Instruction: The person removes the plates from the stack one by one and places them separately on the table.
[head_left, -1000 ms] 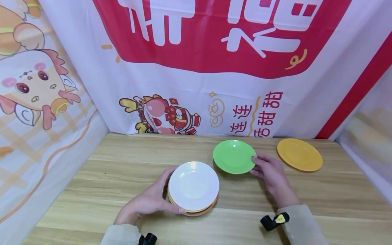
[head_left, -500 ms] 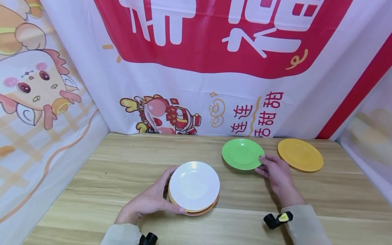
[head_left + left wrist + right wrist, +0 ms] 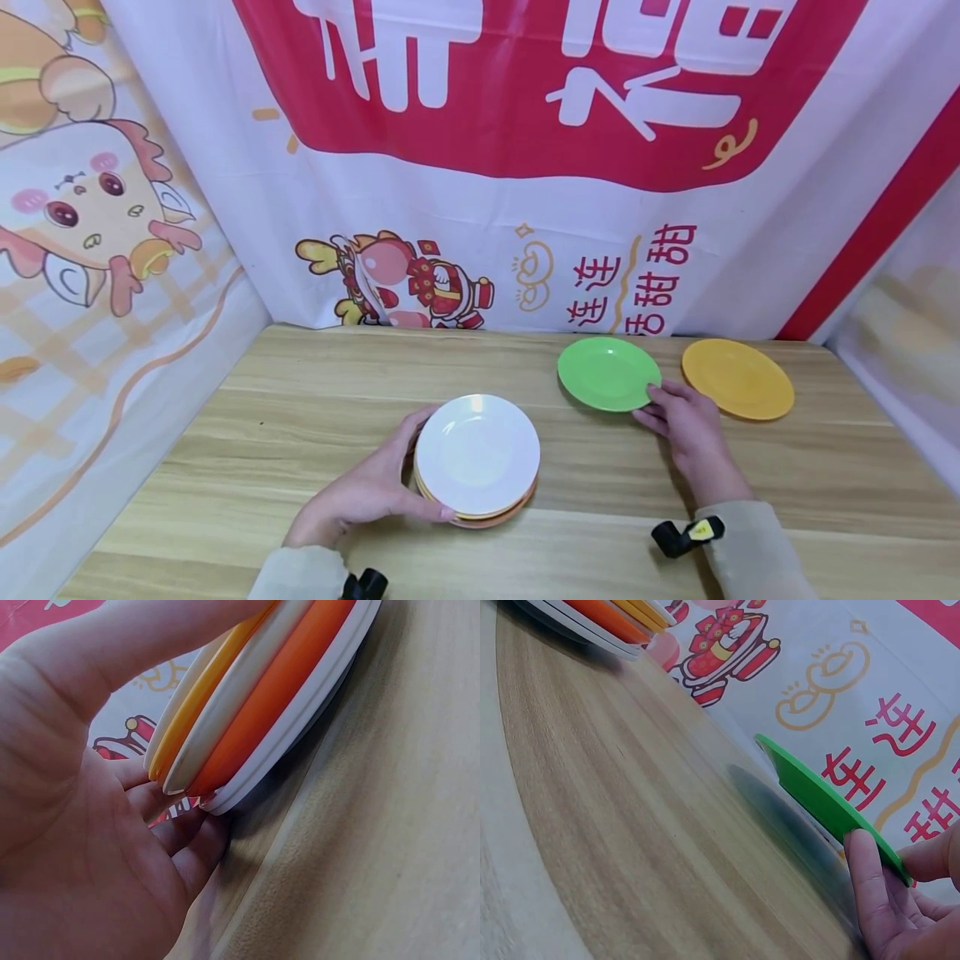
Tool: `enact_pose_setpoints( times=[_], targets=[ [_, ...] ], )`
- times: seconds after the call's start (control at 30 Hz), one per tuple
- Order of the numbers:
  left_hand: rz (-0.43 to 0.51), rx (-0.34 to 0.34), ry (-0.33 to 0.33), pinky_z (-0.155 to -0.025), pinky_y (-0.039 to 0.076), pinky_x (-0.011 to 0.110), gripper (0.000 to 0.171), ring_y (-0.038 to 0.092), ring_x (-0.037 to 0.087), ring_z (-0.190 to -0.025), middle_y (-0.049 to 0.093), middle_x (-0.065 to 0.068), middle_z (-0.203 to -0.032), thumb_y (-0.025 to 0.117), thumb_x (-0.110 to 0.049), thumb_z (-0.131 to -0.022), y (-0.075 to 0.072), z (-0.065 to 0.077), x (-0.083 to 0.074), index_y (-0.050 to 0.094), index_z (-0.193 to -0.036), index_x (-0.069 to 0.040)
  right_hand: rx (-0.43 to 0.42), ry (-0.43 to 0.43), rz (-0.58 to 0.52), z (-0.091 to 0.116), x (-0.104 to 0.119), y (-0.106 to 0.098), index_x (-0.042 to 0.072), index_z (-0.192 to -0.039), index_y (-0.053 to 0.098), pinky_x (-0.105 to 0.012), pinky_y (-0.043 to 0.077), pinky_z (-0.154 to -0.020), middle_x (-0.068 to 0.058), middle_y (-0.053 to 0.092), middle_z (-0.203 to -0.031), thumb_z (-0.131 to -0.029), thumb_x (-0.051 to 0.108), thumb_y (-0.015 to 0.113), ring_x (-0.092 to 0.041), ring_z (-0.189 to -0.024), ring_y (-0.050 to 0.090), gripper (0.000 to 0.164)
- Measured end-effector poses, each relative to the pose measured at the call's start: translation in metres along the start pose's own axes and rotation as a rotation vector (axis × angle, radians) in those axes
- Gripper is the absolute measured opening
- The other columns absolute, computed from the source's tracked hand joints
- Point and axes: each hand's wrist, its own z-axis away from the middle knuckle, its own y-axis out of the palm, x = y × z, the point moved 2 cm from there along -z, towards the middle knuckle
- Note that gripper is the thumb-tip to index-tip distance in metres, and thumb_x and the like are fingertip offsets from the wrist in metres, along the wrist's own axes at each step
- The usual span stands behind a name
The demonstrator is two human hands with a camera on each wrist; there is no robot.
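Observation:
My left hand (image 3: pixel 375 487) holds a stack of plates by its left side, thumb at the near rim and fingers round the far side. A white plate (image 3: pixel 477 454) tops the stack. In the left wrist view the layers beneath show as a yellow plate (image 3: pixel 214 694), an orange plate (image 3: pixel 274 697) and more white rims. Further back, my right hand (image 3: pixel 686 425) pinches the right edge of a green plate (image 3: pixel 607 373) between thumb and fingers. The right wrist view has this green plate (image 3: pixel 821 799) tilted just over the table, its shadow underneath.
A yellow plate (image 3: pixel 737 379) lies at the back right of the wooden table (image 3: pixel 600 533), just right of the green plate. A printed cloth (image 3: pixel 450 200) hangs along the table's back edge, and more cloth (image 3: pixel 135 333) closes the left side.
My right hand has carried the green plate to the right and slightly back, nearer the yellow plate. The left hand and the stack have stayed in place.

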Motion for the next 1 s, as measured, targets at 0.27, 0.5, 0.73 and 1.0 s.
enact_pose_setpoints(
  times=[0.27, 0.5, 0.73, 1.0],
  targets=[
    [-0.001, -0.001, -0.004, -0.133, 0.016, 0.062, 0.126, 0.033, 0.03, -0.155, 0.038, 0.003, -0.17, 0.103, -0.02, -0.068, 0.0001, -0.0004, -0.0005, 0.025, -0.168, -0.028, -0.009, 0.045, 0.009, -0.0008, 0.001, -0.0034, 0.003, -0.169, 0.026, -0.022, 0.062, -0.096, -0.007, 0.054, -0.139, -0.114, 0.025, 0.052, -0.007, -0.106, 0.065, 0.064],
    [-0.007, -0.007, -0.007, -0.133, 0.016, 0.062, 0.126, 0.034, 0.03, -0.155, 0.038, 0.002, -0.169, 0.103, -0.02, -0.069, 0.0002, -0.0003, -0.0012, 0.025, -0.167, -0.027, -0.025, 0.035, 0.008, -0.0011, 0.0006, -0.0026, 0.002, -0.168, 0.029, -0.022, 0.062, -0.095, -0.007, 0.058, -0.134, -0.114, 0.024, 0.051, -0.005, -0.1, 0.068, 0.062],
    [-0.012, -0.011, -0.002, -0.133, 0.016, 0.063, 0.126, 0.033, 0.03, -0.155, 0.039, 0.003, -0.169, 0.103, -0.02, -0.068, -0.0001, 0.0, -0.0018, 0.026, -0.167, -0.027, -0.058, 0.017, 0.007, -0.0008, 0.0009, -0.0029, 0.0, -0.167, 0.031, -0.022, 0.064, -0.092, -0.008, 0.06, -0.133, -0.113, 0.028, 0.054, -0.002, -0.093, 0.071, 0.065],
    [-0.005, -0.003, -0.006, -0.132, 0.017, 0.061, 0.126, 0.034, 0.03, -0.154, 0.039, 0.003, -0.169, 0.103, -0.02, -0.069, 0.0004, -0.0002, -0.0017, 0.025, -0.168, -0.027, -0.08, 0.024, 0.063, -0.0005, 0.0016, -0.0057, -0.001, -0.167, 0.03, -0.023, 0.065, -0.088, -0.02, 0.046, -0.157, -0.109, 0.019, 0.062, 0.0, -0.089, 0.072, 0.069]
  ],
)
